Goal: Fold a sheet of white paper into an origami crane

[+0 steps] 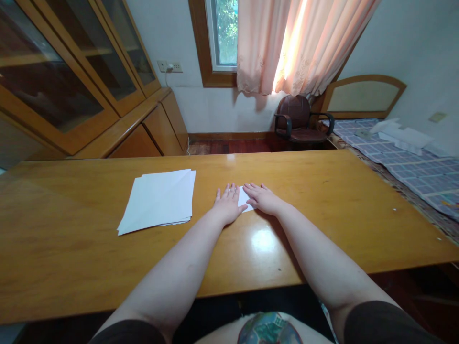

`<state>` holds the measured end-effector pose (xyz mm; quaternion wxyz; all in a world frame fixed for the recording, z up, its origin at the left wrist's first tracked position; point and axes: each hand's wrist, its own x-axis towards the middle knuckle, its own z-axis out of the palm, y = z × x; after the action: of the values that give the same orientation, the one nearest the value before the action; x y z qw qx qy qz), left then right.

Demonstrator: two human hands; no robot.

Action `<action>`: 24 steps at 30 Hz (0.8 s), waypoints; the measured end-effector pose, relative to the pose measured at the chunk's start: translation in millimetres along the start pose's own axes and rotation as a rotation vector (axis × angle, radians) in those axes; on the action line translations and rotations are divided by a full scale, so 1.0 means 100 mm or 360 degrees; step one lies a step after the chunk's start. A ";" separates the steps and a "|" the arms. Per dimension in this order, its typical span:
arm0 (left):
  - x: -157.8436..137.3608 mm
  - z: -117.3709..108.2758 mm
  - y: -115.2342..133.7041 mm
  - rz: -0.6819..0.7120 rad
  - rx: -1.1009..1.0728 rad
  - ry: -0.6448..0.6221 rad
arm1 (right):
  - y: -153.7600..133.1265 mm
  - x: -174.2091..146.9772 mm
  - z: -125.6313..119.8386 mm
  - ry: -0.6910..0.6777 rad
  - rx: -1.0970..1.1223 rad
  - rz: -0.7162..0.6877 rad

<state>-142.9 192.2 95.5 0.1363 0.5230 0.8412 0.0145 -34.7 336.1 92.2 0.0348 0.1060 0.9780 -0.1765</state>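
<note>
Your left hand [227, 206] and your right hand [264, 199] lie flat and spread, one on either side of the small white paper [243, 196] mid-surface [304, 174], with larger white sheets [161, 198] stacked over to the left.

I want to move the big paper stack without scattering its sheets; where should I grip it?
Probably pinch the paper stack at its right edge, thumb on top, coming from the right: it lies flat, and that side faces the left hand.
</note>
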 end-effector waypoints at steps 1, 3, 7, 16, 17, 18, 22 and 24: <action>0.01 -0.03 -0.04 0.0000 -0.0007 -0.0032 | 0.00 0.00 -0.02 -0.0023 -0.0012 0.0054; 0.02 -0.06 -0.11 0.0017 -0.0010 -0.0078 | 0.00 -0.01 -0.06 -0.0048 -0.0024 0.0154; 0.04 -0.07 -0.22 -0.0076 0.0007 -0.0078 | -0.03 -0.04 -0.09 -0.0033 -0.0056 0.0250; 0.20 -0.02 -0.39 -0.0383 -0.0063 0.0126 | -0.04 -0.07 -0.09 0.0107 -0.0191 0.0432; 0.21 -0.02 -0.40 -0.0406 -0.0084 0.0142 | -0.03 -0.07 -0.09 0.0105 -0.0187 0.0436; 0.22 -0.02 -0.40 -0.0432 -0.0104 0.0166 | -0.03 -0.08 -0.10 0.0106 -0.0179 0.0439; 0.22 -0.07 -0.40 -0.0305 -0.0179 0.0369 | -0.02 -0.12 -0.13 0.0219 -0.0126 0.0362; 0.21 -0.11 -0.42 -0.0065 -0.0245 0.0424 | 0.00 -0.13 -0.14 0.0261 -0.0052 0.0154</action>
<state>-190.8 193.0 94.5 0.0635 0.4873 0.8587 0.1455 -22.8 338.3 106.8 -0.0353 0.1666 0.9740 -0.1493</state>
